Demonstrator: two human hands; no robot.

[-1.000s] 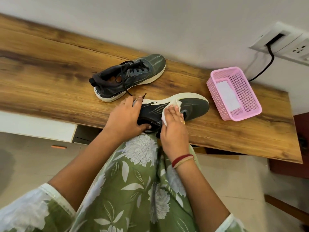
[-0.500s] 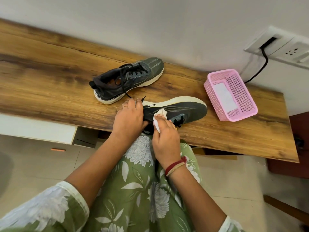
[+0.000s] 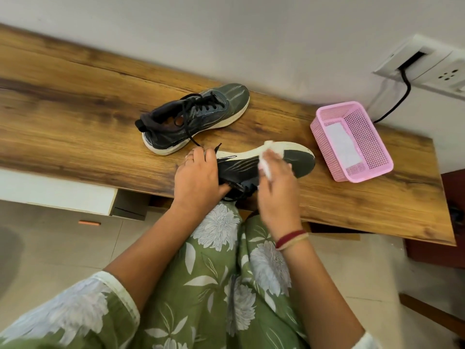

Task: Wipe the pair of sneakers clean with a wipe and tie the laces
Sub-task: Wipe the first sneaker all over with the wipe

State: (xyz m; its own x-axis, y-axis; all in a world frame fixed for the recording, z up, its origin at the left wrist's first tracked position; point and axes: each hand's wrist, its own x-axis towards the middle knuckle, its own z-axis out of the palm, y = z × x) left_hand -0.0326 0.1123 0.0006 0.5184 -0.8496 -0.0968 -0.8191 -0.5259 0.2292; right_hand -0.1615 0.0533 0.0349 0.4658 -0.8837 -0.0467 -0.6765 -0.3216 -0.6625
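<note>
Sneakers sat on the wooden table (image 3: pixel 75 109): the far sneaker (image 3: pixel 201 119) stood upright at 11 o'clock from the near sneaker (image 3: pixel 299 162), which lay on its side by the table's 6 o'clock edge. I saw the left hand (image 3: pixel 198 177) grasping its heel end. The motion-blurred right hand (image 3: pixel 276 187) clutched the white wipe (image 3: pixel 265 170) against the pale midsole. I judged wiping in hand, with the laces (image 3: pixel 187 127) untied. Next, I judged, came turning it over. A pink basket (image 3: pixel 362 137) stood at 3 o'clock.
</note>
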